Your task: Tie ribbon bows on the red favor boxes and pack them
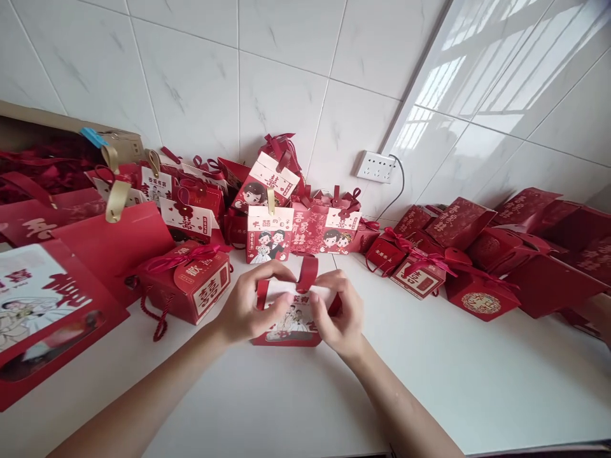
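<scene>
A red and white gift box (296,323) with a printed couple on its front stands upright on the white table in front of me. My left hand (256,302) pinches the upper left part of the box between thumb and fingers. On the upper right part, my right hand (338,308) grips it the same way, its thumb on the front face. Between the two hands a dark red ribbon loop (308,272) rises from the top. The fingers hide the upper corners of the box.
Red gift boxes stand along the tiled wall, including a ribboned box (191,280) at left and a box with a round emblem (480,296) at right. A large red bag (57,312) is at far left. A power strip (377,166) hangs on the wall.
</scene>
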`<state>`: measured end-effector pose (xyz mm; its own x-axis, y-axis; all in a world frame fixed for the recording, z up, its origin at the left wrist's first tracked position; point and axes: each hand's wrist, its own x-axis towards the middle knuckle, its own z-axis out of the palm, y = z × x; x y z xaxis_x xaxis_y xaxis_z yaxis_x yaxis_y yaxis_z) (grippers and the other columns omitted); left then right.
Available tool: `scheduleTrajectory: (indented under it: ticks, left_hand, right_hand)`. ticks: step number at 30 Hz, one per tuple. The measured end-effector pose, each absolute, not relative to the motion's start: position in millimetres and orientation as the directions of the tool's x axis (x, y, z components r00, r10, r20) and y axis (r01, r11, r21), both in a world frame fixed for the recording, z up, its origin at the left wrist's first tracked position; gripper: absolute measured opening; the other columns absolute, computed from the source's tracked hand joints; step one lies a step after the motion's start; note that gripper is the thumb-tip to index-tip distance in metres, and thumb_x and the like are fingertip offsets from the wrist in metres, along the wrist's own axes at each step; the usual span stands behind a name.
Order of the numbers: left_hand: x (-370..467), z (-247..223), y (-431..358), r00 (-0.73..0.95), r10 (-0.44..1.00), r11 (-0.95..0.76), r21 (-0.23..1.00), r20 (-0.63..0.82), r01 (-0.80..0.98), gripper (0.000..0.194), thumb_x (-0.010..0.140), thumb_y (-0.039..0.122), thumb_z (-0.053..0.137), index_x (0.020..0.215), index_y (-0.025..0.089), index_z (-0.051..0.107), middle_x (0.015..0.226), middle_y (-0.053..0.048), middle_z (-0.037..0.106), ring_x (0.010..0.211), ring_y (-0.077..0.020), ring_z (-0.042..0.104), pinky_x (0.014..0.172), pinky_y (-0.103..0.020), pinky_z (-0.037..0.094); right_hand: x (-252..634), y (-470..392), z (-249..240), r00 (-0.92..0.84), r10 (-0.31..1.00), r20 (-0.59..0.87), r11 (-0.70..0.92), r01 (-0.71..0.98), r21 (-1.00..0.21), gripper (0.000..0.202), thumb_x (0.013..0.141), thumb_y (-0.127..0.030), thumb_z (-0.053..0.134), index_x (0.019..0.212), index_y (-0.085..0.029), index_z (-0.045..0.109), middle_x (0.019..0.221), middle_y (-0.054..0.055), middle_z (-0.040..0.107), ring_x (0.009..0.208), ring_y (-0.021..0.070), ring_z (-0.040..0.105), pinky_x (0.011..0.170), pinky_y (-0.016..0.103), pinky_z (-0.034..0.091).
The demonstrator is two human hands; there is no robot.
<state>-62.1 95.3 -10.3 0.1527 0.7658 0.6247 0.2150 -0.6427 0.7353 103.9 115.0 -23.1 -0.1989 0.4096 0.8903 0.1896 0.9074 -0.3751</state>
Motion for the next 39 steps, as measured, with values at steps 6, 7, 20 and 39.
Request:
scheduleTrajectory:
  ticks: [6,7,20,39]
  left_hand:
    - [-56,-1,87,0.155,0.663,-0.748,0.64,0.733,0.175,0.01,0.075,0.013,0.059,0.083,0.018,0.064,0.08,-0.002,0.068,0.075,-0.0156,0.062,0.07,-0.025,0.049]
    - [-55,-1,87,0.147,0.674,-0.738,0.651,0.724,0.176,0.008,0.075,0.014,0.059,0.081,0.018,0.064,0.078,-0.002,0.068,0.074,-0.015,0.062,0.069,-0.025,0.049]
    - [-55,-1,94,0.038,0.884,-0.463,0.859,0.467,0.219,0.009,0.072,0.024,0.062,0.069,0.017,0.066,0.067,0.002,0.066,0.066,-0.0125,0.06,0.061,-0.02,0.046]
    - [-59,-15,114,0.025,0.992,-0.114,0.978,0.12,-0.172,0.071,0.064,0.05,0.066,0.122,0.017,0.044,0.121,-0.012,0.059,0.113,-0.0286,0.055,0.092,-0.039,0.046]
  right_hand:
    - [101,109,-25,-0.183,0.394,0.901,0.915,0.17,-0.366,0.018,0.079,-0.008,0.053,0.091,-0.021,0.051,0.074,0.0,0.051,0.063,0.012,0.047,0.054,0.026,0.039]
    - [101,109,-24,-0.185,0.4,0.898,0.912,0.174,-0.371,0.017,0.079,-0.008,0.053,0.09,-0.021,0.05,0.073,0.0,0.05,0.061,0.0115,0.046,0.053,0.025,0.038]
    - [101,109,-20,-0.198,0.629,0.751,0.776,0.203,-0.597,0.006,0.085,-0.02,0.051,0.089,-0.023,0.049,0.074,-0.002,0.051,0.065,0.012,0.049,0.059,0.026,0.041]
    - [111,150,-35,0.074,0.976,0.207,0.216,-0.505,-0.836,0.024,0.078,-0.036,0.058,0.099,-0.024,0.057,0.107,0.003,0.065,0.099,0.0214,0.06,0.083,0.038,0.049]
